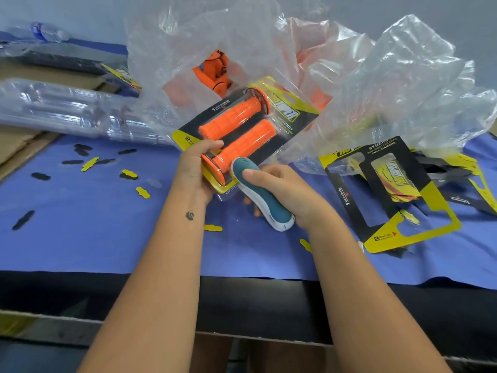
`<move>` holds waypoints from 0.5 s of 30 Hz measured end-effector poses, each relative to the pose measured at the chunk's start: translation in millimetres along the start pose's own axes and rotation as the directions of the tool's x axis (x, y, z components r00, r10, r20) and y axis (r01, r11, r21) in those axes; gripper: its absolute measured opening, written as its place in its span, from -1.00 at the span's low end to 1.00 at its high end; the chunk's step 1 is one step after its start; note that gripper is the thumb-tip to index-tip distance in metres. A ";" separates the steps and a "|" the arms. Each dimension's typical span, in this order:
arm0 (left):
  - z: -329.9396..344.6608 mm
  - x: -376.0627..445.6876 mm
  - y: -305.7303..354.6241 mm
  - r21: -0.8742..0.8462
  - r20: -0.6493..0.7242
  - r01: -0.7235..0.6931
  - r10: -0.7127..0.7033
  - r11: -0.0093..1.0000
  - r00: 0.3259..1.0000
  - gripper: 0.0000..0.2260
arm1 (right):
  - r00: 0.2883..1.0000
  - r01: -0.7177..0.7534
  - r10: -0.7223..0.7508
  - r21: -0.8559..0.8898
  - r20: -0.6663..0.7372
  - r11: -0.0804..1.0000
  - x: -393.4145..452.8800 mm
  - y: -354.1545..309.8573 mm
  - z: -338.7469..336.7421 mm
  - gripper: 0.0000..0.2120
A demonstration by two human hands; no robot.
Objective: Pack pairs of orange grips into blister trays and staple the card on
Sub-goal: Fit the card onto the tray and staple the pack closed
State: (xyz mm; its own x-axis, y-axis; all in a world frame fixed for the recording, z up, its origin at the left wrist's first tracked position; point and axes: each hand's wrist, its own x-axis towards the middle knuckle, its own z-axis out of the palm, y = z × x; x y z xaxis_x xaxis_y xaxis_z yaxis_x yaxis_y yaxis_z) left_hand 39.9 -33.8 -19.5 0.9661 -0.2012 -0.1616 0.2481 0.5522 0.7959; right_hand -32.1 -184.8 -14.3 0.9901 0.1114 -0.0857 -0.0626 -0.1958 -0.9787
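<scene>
left hand gripping blister pack at its 7 o'clock corner, two orange grips inside, right hand curled round teal stapler at pack's 6 o'clock edge, spare cards at 3 o'clock, clear bag at 12

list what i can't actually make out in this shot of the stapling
All in the head view:
- Stapler mouth: under its nose and the pack, so no staple can be confirmed.
- Right hand fingers: curled beneath the stapler, mostly hidden.
- Loose orange grips: count unclear behind the crumpled clear bag.
- Small print on the spare card: too small to read.
- Bottle, far left: blurred.
</scene>
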 end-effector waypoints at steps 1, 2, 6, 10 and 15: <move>0.6 0.1 0.5 0.002 0.002 0.001 -0.001 1.000 1.000 -0.94 | 1.000 -0.005 0.005 0.019 -0.006 1.000 -0.1 0.6 0.9 -0.64; 1.6 0.2 0.9 0.004 0.006 -0.004 0.004 1.000 1.000 -0.93 | 1.000 -0.006 0.007 0.044 -0.015 0.999 0.1 1.3 1.8 -0.65; -0.4 0.5 2.2 -0.106 0.046 -0.019 0.025 0.994 0.999 -0.82 | 0.996 0.015 0.001 0.186 -0.088 0.982 2.2 1.5 6.7 -0.62; 2.0 -2.0 0.8 -0.182 0.168 -0.101 0.132 0.978 0.977 -0.67 | 0.990 -0.011 0.056 0.337 -0.127 0.941 6.5 0.3 8.3 -0.56; 6.3 -0.2 -3.5 -0.135 0.151 -0.120 0.140 0.984 0.979 -0.69 | 0.987 -0.015 0.074 0.379 -0.143 0.925 7.9 1.3 9.4 -0.50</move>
State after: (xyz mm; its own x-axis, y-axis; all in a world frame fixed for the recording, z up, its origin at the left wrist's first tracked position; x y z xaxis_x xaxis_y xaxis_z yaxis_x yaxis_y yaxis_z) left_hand 38.4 -40.8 -18.7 0.9694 -0.2418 0.0412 0.1380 0.6763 0.7236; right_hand -25.5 -175.0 -17.9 0.9905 -0.0444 -0.1304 -0.1200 0.1864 -0.9751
